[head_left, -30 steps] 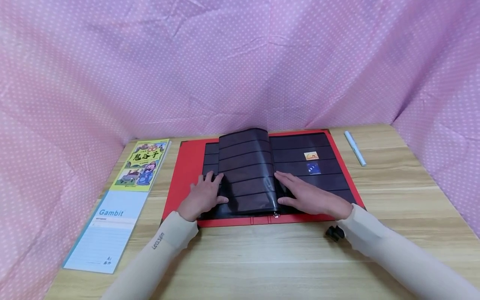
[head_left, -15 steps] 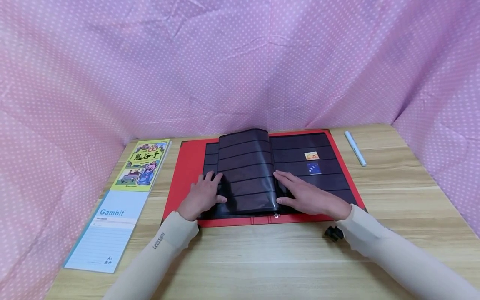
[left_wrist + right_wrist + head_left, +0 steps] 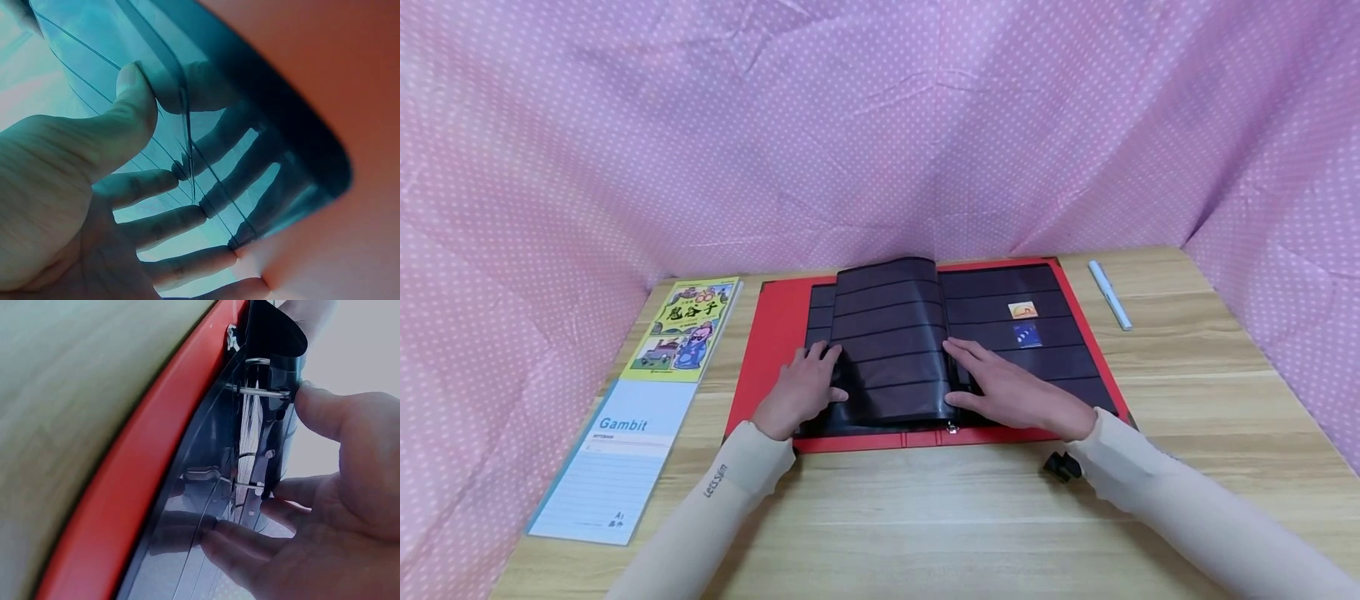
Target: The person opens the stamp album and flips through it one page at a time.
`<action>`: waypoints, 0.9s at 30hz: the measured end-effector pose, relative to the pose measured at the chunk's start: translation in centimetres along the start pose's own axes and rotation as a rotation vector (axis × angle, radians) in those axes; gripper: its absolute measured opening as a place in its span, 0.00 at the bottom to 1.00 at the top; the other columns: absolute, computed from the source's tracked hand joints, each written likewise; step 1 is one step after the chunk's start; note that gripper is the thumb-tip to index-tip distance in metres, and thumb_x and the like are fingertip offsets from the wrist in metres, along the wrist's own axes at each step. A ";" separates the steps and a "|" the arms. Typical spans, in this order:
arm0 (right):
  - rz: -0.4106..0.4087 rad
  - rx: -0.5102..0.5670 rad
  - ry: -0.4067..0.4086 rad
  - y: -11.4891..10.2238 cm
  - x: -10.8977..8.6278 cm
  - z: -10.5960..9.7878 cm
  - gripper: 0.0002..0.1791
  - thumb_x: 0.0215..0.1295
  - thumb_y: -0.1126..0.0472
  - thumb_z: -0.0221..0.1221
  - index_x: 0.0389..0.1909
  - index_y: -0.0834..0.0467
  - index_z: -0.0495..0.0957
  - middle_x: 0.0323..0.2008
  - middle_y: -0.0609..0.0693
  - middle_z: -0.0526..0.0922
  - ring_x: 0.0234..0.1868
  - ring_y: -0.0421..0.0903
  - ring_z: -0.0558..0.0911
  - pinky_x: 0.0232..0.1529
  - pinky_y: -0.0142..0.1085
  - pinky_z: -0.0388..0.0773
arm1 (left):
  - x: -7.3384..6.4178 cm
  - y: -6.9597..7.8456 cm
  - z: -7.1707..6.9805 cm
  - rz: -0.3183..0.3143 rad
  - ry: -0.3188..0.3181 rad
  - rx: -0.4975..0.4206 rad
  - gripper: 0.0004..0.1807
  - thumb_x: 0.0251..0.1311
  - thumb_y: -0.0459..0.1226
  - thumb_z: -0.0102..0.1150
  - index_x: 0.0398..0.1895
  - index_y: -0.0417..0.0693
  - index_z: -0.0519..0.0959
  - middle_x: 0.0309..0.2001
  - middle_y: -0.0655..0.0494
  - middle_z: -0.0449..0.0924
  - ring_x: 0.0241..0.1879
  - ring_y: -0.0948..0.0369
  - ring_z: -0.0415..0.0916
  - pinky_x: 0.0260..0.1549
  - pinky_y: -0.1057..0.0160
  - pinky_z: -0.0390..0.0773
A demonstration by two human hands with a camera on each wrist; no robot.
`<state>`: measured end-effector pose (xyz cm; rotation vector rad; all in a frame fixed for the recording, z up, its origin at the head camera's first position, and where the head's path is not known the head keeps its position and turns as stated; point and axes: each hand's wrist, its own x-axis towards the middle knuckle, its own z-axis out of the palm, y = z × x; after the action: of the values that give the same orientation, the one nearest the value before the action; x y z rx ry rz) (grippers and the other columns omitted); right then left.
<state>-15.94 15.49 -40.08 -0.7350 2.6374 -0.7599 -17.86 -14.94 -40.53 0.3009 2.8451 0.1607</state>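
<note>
An album with a red cover (image 3: 775, 317) lies spread on the table, its black pocket pages bound by metal rings (image 3: 256, 392). One raised page (image 3: 887, 333) bulges up near the spine, over the left-hand pages. My left hand (image 3: 801, 387) rests with spread fingers at that page's left edge; in the left wrist view its fingertips meet the glossy sheet (image 3: 94, 37). With fingers stretched out, my right hand (image 3: 1018, 390) touches the curved page beside the rings. Two small stamps, one orange and cream (image 3: 1022, 311) and one blue (image 3: 1027, 335), sit in the right-hand page (image 3: 992, 287).
At the left lie a yellow comic-style book (image 3: 681, 333) and a pale blue notebook (image 3: 610, 467) below it. A light blue pen (image 3: 1109, 295) is on the wooden table (image 3: 917, 517) right of the album. A pink dotted cloth (image 3: 850, 125) hangs behind.
My right hand has shifted slightly left, and the page's curved side near the rings has moved left with it. The left hand stays nearly in place.
</note>
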 end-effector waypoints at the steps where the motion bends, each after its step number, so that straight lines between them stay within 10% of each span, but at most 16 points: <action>1: 0.002 0.002 0.001 -0.1 0.0 0.0 0.44 0.64 0.40 0.55 0.75 0.51 0.47 0.72 0.50 0.50 0.68 0.52 0.60 0.61 0.50 0.63 | 0.0 0.0 0.0 0.001 0.001 -0.004 0.44 0.53 0.48 0.68 0.71 0.46 0.60 0.68 0.39 0.56 0.62 0.41 0.56 0.54 0.37 0.65; 27: 0.012 -0.069 0.001 -0.9 0.9 -0.2 0.41 0.64 0.41 0.56 0.74 0.46 0.50 0.72 0.50 0.51 0.67 0.56 0.61 0.60 0.52 0.65 | -0.6 -0.7 -0.6 -0.045 -0.011 -0.004 0.40 0.53 0.45 0.68 0.69 0.45 0.63 0.66 0.36 0.57 0.62 0.41 0.57 0.49 0.45 0.74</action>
<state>-16.40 14.39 -39.51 -0.7368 2.6782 -0.6693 -17.59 -15.75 -39.93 0.2364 2.8377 0.1553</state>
